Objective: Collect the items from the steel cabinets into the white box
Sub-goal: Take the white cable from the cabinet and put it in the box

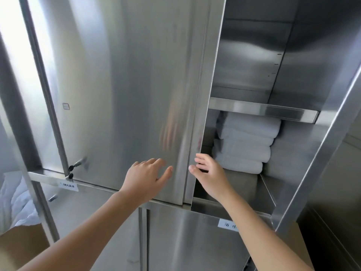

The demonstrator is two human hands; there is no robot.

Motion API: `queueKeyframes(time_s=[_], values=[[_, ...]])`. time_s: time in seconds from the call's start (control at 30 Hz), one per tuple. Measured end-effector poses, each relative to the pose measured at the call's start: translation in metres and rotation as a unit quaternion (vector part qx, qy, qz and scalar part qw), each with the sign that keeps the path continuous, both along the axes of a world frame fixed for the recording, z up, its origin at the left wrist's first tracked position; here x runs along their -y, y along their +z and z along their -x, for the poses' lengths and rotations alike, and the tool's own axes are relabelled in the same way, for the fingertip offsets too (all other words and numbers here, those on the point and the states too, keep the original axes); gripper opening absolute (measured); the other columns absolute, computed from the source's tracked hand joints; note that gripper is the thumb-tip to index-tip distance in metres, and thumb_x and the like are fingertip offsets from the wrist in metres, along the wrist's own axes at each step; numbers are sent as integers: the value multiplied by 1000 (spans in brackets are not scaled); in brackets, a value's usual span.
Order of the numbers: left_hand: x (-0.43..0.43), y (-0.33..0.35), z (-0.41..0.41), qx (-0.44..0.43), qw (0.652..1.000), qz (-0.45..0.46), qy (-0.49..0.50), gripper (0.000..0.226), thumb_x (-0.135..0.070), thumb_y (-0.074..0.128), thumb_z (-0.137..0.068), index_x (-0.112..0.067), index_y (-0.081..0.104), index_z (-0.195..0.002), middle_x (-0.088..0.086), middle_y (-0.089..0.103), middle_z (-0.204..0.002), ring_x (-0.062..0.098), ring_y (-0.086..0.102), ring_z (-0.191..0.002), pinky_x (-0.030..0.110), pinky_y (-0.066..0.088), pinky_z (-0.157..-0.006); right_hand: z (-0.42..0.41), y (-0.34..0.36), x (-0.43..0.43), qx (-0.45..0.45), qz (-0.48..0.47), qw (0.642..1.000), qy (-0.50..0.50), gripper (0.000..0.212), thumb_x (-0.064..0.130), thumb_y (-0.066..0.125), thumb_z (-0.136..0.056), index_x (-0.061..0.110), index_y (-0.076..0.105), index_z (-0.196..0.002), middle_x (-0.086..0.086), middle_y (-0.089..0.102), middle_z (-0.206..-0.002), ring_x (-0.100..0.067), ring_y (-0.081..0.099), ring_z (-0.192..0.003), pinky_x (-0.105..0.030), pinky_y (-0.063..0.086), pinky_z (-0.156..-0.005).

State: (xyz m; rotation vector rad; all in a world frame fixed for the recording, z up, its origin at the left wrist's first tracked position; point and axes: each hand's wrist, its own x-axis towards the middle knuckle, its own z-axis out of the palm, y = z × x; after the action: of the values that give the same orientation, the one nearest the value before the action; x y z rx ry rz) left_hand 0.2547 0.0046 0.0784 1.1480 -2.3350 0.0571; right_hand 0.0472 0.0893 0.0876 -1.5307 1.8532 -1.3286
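The folded white towels point(246, 145) are lying stacked low inside the open steel cabinet point(297, 79), looking soft, light and floppy, best scooped from beneath, while the left hand point(148, 177) and right hand point(210, 173) are hovering loose-fingered, holding nothing.

Light: glare point(11, 45) is pouring in upper left.
Furniture: steel cabinets point(127, 75) are filling the view.
Corner: white sheet point(17, 202) is lying crumpled.

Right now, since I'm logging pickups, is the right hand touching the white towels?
Cannot tell. In the head view the right hand overlaps the white towels, so no contact or gap shows.
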Motion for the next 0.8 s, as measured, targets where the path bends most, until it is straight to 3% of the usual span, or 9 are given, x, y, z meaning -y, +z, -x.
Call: queueKeyframes(time_s=[0.13, 0.27, 0.4, 0.53, 0.8], values=[[29, -14, 10, 23, 1000, -15, -4, 66, -70, 11, -87, -28, 60, -104, -9, 68, -101, 17, 64, -92, 34, 44, -86, 0, -11, 39, 25, 0, 1000, 6, 65, 38, 70, -94, 27, 42, -152, 9, 54, -141, -6, 54, -130, -14, 43, -93], [35, -17, 14, 14, 1000, -18, -11, 62, -70, 14, -89, -30, 59, -104, -11, 68, -101, 18, 63, -90, 32, 44, -85, 2, -18, 43, 30, 34, 999, -16, 66, 35, 70, -95, 25, 40, -153, 6, 57, -140, -6, 55, -129, -27, 45, -109], [28, -14, 20, -4, 999, -22, -26, 60, -69, 17, -90, -30, 61, -106, -10, 69, -101, 18, 64, -89, 32, 44, -84, 3, -23, 35, 5, 41, 999, -25, 72, 35, 69, -96, 29, 33, -158, 12, 55, -143, -1, 53, -131, -25, 42, -108], [17, -8, 23, -2, 999, -19, -37, 63, -70, 17, -89, -29, 62, -107, -10, 69, -103, 19, 65, -91, 34, 45, -85, 11, -20, 26, 14, 46, 998, -30, 73, 34, 68, -96, 28, 32, -159, 5, 54, -149, -6, 53, -134, -33, 43, -113], [-11, 3, 41, -4, 999, -15, -40, 66, -73, 14, -87, -29, 61, -105, -10, 68, -100, 19, 63, -85, 33, 44, -83, 53, -18, -9, 37, 46, 996, -64, 71, 34, 69, -96, 28, 36, -158, -2, 56, -147, -10, 57, -132, -34, 44, -113]])
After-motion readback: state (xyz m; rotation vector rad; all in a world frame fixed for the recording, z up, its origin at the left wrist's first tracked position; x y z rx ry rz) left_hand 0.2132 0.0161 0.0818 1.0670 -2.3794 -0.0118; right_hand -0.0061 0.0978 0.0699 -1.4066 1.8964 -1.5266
